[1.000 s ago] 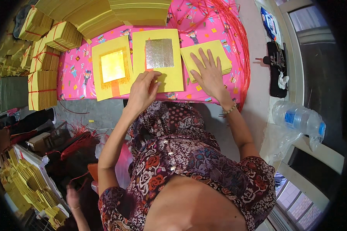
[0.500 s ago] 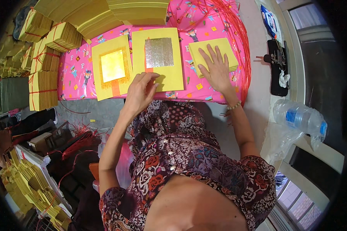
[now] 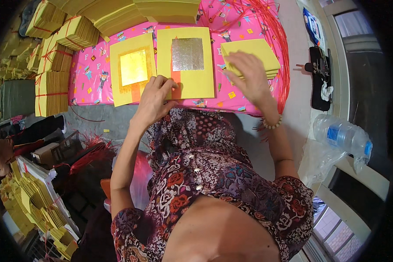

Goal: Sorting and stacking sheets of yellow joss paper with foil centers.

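Note:
My left hand (image 3: pixel 154 98) rests at the near-left corner of a yellow paper stack (image 3: pixel 205 85) topped by a silver foil square (image 3: pixel 187 54). Its fingers curl onto the paper beside an orange strip (image 3: pixel 176 81), the thumb held apart, with nothing visible between them. To the left lies a yellow sheet (image 3: pixel 117 72) bearing a gold foil square (image 3: pixel 134 67). My right hand (image 3: pixel 251 76), blurred by motion, hovers over the near-left part of a small yellow paper stack (image 3: pixel 257 48). Its fingers are loosely bent and the thumb is spread away; I see nothing held.
The table has a pink printed cover (image 3: pixel 96 56). Yellow bundles tied in red (image 3: pixel 54 94) stand along its left, larger yellow stacks (image 3: pixel 118 19) behind. Red plastic strands (image 3: pixel 281 65) trail down the right edge. A plastic bottle (image 3: pixel 343 135) lies beyond it at right.
My right hand, flat on the small stack before, has drawn up and nearer, fingers bending. My left hand's fingers have settled lower against the silver-topped stack. The whole view has shifted slightly.

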The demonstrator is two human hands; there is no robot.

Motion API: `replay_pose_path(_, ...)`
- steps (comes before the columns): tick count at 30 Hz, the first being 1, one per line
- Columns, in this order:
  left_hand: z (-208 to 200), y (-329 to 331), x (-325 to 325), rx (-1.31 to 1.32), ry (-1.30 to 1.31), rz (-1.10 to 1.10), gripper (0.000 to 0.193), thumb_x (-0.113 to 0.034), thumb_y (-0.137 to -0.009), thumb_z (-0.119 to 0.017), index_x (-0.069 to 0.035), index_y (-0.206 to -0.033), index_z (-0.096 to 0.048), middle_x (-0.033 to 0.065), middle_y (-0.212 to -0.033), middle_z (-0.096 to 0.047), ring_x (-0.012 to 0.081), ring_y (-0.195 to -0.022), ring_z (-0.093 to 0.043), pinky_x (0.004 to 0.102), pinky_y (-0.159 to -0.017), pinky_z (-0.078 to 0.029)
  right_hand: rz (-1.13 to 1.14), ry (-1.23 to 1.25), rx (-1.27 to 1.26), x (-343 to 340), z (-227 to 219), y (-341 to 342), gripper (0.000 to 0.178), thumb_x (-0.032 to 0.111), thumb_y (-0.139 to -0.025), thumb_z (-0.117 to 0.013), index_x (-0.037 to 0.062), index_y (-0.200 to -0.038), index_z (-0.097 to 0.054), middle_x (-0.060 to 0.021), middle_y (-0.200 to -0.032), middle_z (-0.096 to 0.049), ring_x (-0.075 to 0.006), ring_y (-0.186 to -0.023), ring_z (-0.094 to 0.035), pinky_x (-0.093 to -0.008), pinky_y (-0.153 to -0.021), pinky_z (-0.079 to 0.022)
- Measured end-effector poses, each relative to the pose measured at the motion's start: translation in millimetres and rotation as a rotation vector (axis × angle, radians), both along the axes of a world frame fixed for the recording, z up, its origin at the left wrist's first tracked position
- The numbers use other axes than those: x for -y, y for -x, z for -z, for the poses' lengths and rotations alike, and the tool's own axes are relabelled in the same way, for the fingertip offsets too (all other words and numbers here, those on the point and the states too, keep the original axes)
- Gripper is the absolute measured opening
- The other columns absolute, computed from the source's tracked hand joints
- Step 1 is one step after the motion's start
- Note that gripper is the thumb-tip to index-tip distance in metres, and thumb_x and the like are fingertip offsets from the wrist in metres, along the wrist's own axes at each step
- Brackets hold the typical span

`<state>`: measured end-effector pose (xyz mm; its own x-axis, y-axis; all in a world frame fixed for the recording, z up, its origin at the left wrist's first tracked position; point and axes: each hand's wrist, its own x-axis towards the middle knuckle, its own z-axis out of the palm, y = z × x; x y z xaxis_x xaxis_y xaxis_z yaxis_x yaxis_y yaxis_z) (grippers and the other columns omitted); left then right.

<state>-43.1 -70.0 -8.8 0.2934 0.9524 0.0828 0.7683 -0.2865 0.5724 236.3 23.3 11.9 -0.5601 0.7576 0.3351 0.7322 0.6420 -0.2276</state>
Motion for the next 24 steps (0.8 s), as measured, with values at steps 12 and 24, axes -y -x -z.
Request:
replay_pose_path(12, 7.2, 4.8, -2.9, -0.005, -0.005, -0.004, 0.041, -0.007, -0.066, -0.074, -0.007, -0.103, -0.057, 0.0102, -0.102, -0.054, 0.0312, -0.097, -0.05, 0.0397, -0.084, -0.045, -0.345, 0.207, -0.122, 34.9, 32.0, 47.5, 0.028, 0.02, -0.073, -0.072, 0.0044, -0.095, -0.064, -0.0091, -0.096, -0.061, -0.0262, -0.09, -0.058, -0.0365, -0.076, -0.049)
replay_pose_path(24, -1.8, 20.1, -12.9, 0.163, 0.148, 0.007, 0.02, -0.013, -0.071, -0.074, -0.005, -0.087, -0.064, 0.0079, -0.093, -0.062, 0.0277, -0.092, -0.057, 0.0368, -0.083, -0.047, -0.277, 0.485, -0.208, 21.0, 29.7, 50.9, 0.013, 0.017, -0.081, -0.066, 0.0036, -0.078, -0.067, -0.0072, -0.079, -0.064, -0.0234, -0.08, -0.06, -0.0344, -0.07, -0.048)
